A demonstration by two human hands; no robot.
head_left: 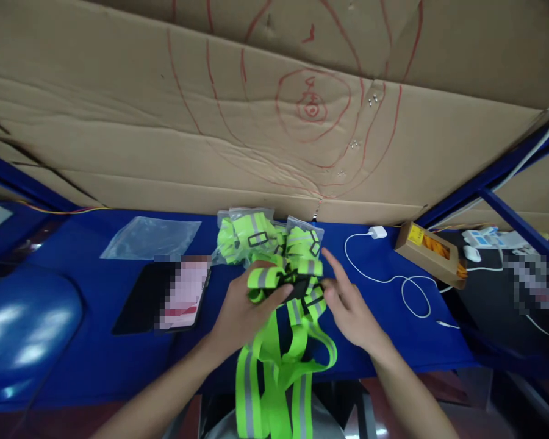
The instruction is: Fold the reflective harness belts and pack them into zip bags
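A neon green strap vest with grey reflective bands (277,366) hangs off the front edge of the blue table (96,353) toward my lap. My left hand (244,314) is closed around the bunched upper straps and a black buckle. My right hand (348,305) pinches the same straps at the buckle from the right, index finger stretched out. Just behind my hands lie two packed green vests in clear bags (265,235).
A phone (165,296) lies left of my hands, with an empty clear plastic bag (153,238) behind it. A white charger and cable (393,274) and a small cardboard box (432,253) sit to the right. A cardboard wall (256,122) with red circles backs the table.
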